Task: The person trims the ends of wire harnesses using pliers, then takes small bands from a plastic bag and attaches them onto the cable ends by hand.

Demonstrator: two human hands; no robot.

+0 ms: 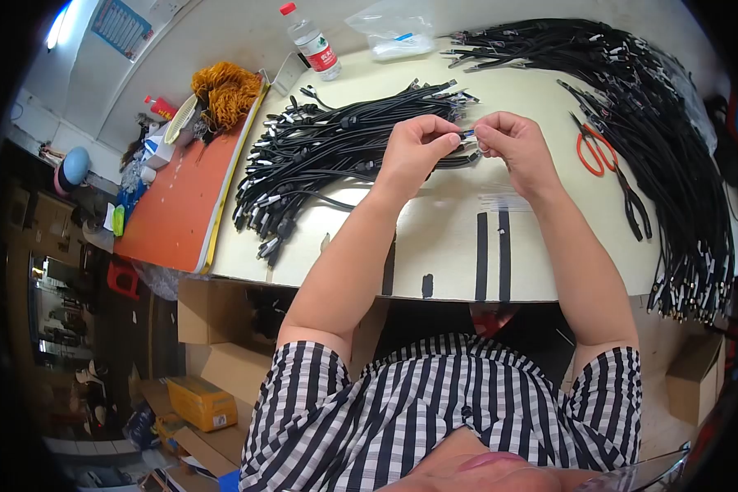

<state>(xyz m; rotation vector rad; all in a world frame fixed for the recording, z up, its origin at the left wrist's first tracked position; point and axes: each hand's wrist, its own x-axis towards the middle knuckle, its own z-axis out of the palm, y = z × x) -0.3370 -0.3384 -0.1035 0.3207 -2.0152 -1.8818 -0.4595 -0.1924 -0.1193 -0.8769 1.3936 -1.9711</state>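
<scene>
Both hands meet above the table, just past the right end of a bundle of black cables (328, 148). My left hand (412, 156) is closed in a pinch on a black cable, whose thin end (466, 133) shows between the hands. From the other side, the thumb and forefinger of my right hand (518, 152) close on the tip of that same cable; the exact part they grip is too small to make out. Thin white strips (504, 202) lie on the table below my right hand. Orange-handled scissors (590, 156) rest to its right.
A larger heap of black cables (631, 107) curves along the right side. Beside it lies a black-handled tool (634, 209). A water bottle (314, 45) and a clear plastic bag (394, 33) stand at the back. An orange board (176, 201) with yellow-brown strands (224, 92) is left.
</scene>
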